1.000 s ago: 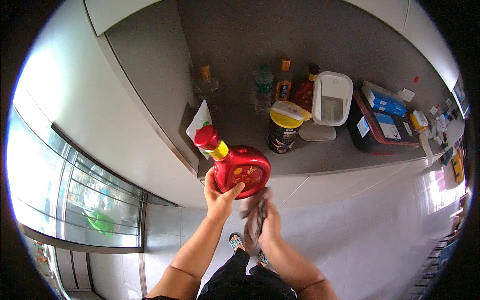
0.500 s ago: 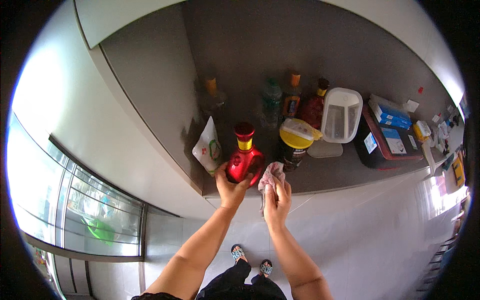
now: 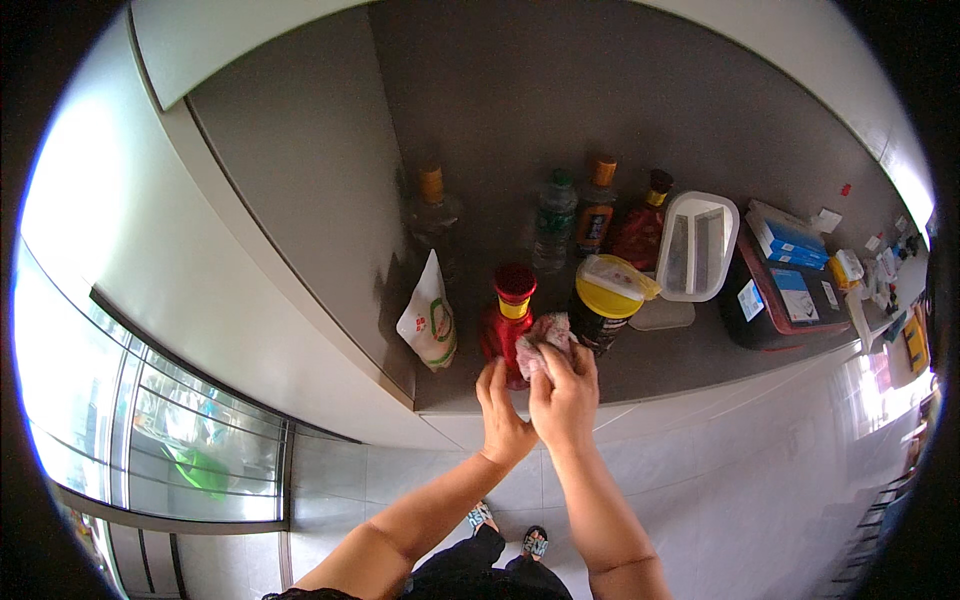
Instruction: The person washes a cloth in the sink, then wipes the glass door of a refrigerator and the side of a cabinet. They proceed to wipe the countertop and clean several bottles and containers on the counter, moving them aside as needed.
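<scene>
A glossy red bottle (image 3: 495, 333) with a dark red cap and gold neck band stands upright near the shelf's front edge. My left hand (image 3: 505, 418) grips its lower near side, fingers curled against the glass. In my right hand (image 3: 565, 400) is a bunched pinkish-white cloth (image 3: 540, 345), pressed against the bottle's right side and covering part of it. Left of the bottle stands a white pouch (image 3: 428, 318) with green and red print. Close on the right is a dark tub with a yellow lid (image 3: 607, 292).
Behind stand a clear bottle with an orange cap (image 3: 435, 215), a green-capped plastic bottle (image 3: 555, 220), an orange-capped bottle (image 3: 597, 210) and another red bottle (image 3: 637, 230). Farther right are a white divided container (image 3: 730, 250) and a black-and-red case (image 3: 780, 320) with blue boxes (image 3: 785, 235) on top.
The cloth in my right hand has come onto the red bottle's side. My left hand has shifted from the bottle's left to its near side. The view has moved slightly.
</scene>
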`<state>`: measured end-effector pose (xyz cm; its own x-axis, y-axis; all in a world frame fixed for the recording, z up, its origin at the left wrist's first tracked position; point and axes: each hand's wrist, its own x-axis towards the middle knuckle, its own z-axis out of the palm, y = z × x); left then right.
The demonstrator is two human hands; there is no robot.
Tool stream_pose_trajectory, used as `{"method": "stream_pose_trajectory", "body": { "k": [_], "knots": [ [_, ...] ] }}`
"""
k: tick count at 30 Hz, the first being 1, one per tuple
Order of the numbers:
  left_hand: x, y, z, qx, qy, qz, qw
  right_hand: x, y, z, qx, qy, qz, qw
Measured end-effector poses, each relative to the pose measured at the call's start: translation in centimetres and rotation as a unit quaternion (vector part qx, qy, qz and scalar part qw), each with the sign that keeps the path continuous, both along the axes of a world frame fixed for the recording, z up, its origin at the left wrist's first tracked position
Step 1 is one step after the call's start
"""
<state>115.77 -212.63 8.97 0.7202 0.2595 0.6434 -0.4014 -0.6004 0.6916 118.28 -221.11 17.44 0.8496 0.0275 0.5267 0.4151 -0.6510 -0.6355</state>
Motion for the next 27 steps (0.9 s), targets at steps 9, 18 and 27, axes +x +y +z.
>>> {"method": "stream_pose_trajectory", "body": {
  "k": [9, 18, 27],
  "knots": [
    [2.7, 4.9, 3.8, 0.031, -0.072, 0.039, 0.996, -0.6, 0.1, 1.4, -0.080, -0.051, 0.001, 0.996],
    [6.0, 9.7, 5.2, 0.013, 0.058, -0.219, 0.974, 0.4, 1.3, -0.1, -0.037, -0.057, 0.012, 0.998],
    [4.0, 7.3, 5.1, 0.131, 0.043, -0.010, 0.990, -1.7, -0.7, -3.2, -0.005, -0.098, 0.017, 0.995]
  ]
}}
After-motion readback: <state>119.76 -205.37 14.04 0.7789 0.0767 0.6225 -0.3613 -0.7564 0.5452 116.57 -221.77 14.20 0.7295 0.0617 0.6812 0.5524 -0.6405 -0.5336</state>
